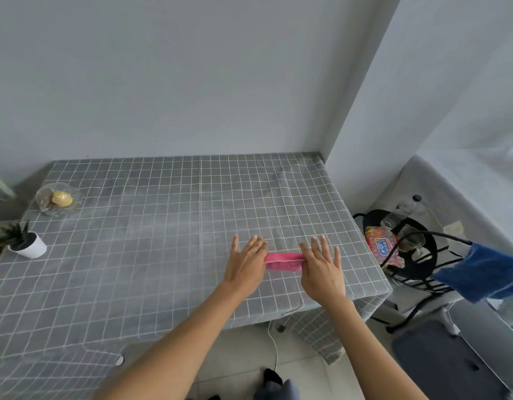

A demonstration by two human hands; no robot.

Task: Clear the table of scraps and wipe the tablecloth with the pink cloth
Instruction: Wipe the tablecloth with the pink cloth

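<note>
Left hand [245, 265] and right hand [321, 269] flat, unclenched, pinning pink cloth [284, 261] near tabletop's right edge; push could bunch tablecloth [151, 226].

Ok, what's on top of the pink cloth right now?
Both hands rest on the pink cloth: the left hand covers its left end, the right hand its right end. Only the middle strip shows, lying on the tablecloth. Whatever is beneath the palms is hidden.

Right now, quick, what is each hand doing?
Left hand: open, fingers flat, pressing one end of the pink cloth on the tablecloth.
Right hand: open, fingers flat, pressing the other end.
</note>
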